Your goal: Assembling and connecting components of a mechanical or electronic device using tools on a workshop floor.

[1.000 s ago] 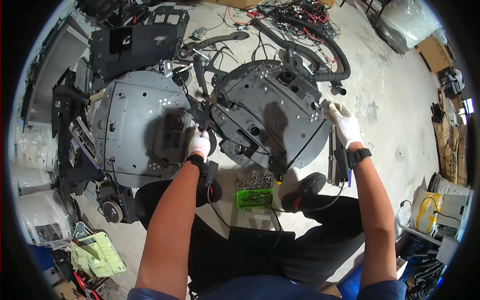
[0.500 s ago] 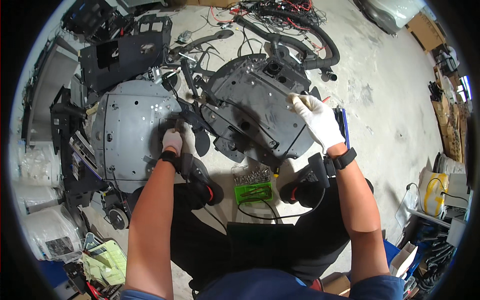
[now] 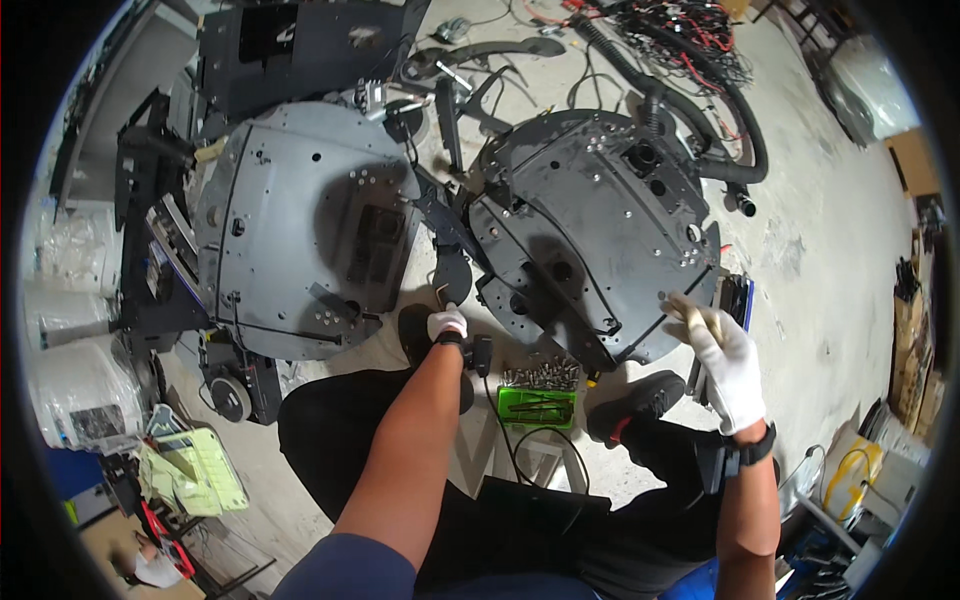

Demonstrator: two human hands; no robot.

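My left hand (image 3: 447, 322), in a white glove, is closed on a small L-shaped hex key (image 3: 440, 293) whose bent end sticks up past the fingers. It is between two round grey metal plates, the left plate (image 3: 275, 240) and the right plate (image 3: 590, 215). Over the right plate's near right edge, my right hand (image 3: 724, 370), also gloved, has its fingertips pinched together; what they hold, if anything, is too small to make out. A green tray (image 3: 508, 418) with dark tools sits between my feet, with a heap of metal screws (image 3: 540, 375) just behind it.
Thick black corrugated hoses (image 3: 735, 172) and tangled wires (image 3: 690, 40) lie beyond the right plate. A large black panel (image 3: 305, 55) stands behind the left plate. Plastic-wrapped parts (image 3: 85, 395) are at the left. Cartons (image 3: 905, 360) and cables are along the right side.
My left hand has moved from the left plate's edge toward me and right, and the hex key now shows. My right hand has drawn back toward me. The view has shifted left.
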